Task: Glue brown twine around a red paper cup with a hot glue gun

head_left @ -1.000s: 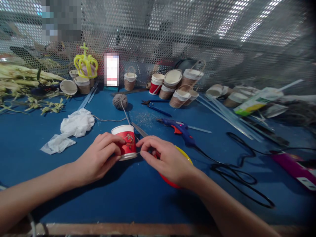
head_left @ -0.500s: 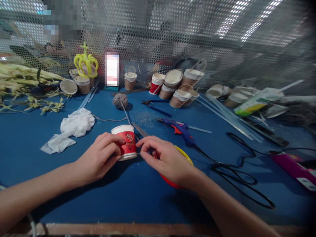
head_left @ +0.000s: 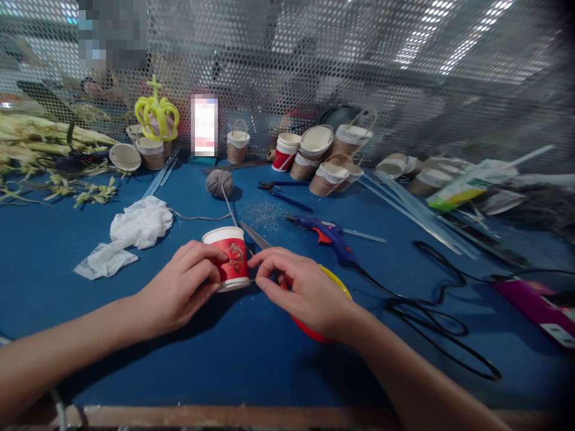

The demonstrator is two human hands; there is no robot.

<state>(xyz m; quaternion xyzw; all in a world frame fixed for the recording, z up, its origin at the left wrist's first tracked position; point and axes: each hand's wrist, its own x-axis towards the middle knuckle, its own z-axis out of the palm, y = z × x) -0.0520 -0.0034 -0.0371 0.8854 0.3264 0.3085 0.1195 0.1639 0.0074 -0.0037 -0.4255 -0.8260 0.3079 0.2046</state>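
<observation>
A small red paper cup [head_left: 229,258] with a white rim stands on the blue table [head_left: 224,359]. My left hand [head_left: 179,287] wraps its fingers around the cup's left side. My right hand [head_left: 305,290] pinches a thin grey twine end [head_left: 252,278] against the cup's base on the right. That twine runs back to a grey ball of twine [head_left: 218,182] behind the cup. Scissors [head_left: 309,287] with red and yellow handles lie under my right hand, blades pointing up-left.
A blue glue gun [head_left: 327,234] with a black cord [head_left: 431,311] lies to the right. A crumpled white plastic bag [head_left: 135,230] sits at left. Twine-wrapped cups [head_left: 327,161], blue pliers [head_left: 283,194], glue sticks [head_left: 404,203] and a yellow crown [head_left: 156,114] line the mesh wall. Dried leaves [head_left: 40,155] lie far left.
</observation>
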